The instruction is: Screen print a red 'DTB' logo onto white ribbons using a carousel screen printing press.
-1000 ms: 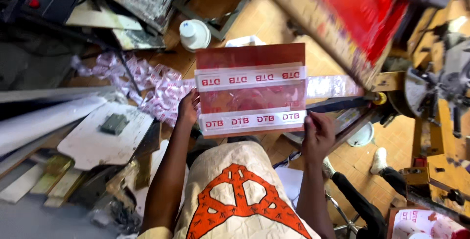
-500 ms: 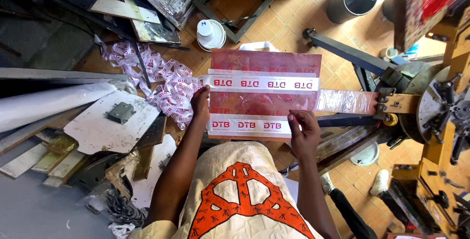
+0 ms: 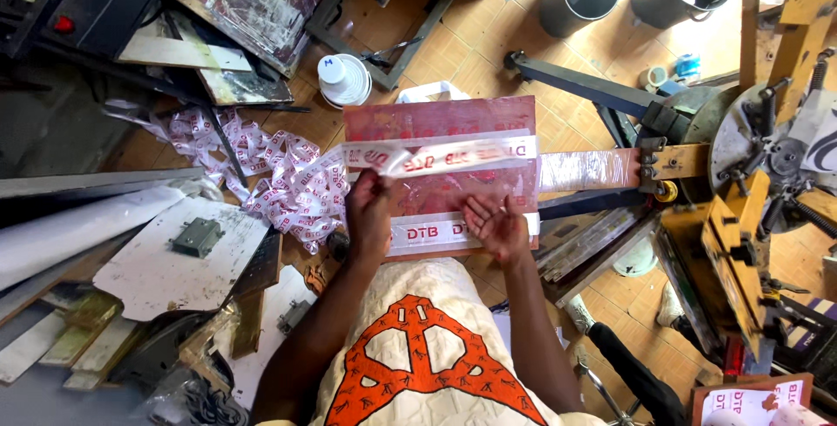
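A person in a cream shirt with an orange emblem lifts a white printed strip with red lettering (image 3: 436, 157) off a flat red rectangular printing board (image 3: 440, 121) mounted on the arm of a wooden screen-printing carousel (image 3: 750, 208). The left hand (image 3: 370, 217) is pinched on the strip, thumb and fingers pressed together near its left end, so that the strip curls upward and twists above the board just beyond the grip. The right hand (image 3: 495, 225) lies spread open, palm up, on the board's near edge, touching a second white strip (image 3: 427, 232) stuck flat beside it and holding nothing. To the left of the grip, a loose heap of similar white-and-red strips (image 3: 279, 182) trails onto the tiled floor, with a stack of white plastic cups (image 3: 344, 80) beyond it.

By the look of it, the raised strip could fold onto itself or tear if pulled at a sharp angle, since it is already twisted. Fresh ink, if not dry, might smear under the pinching fingers. With the right hand only resting, the board could also shift on its arm.
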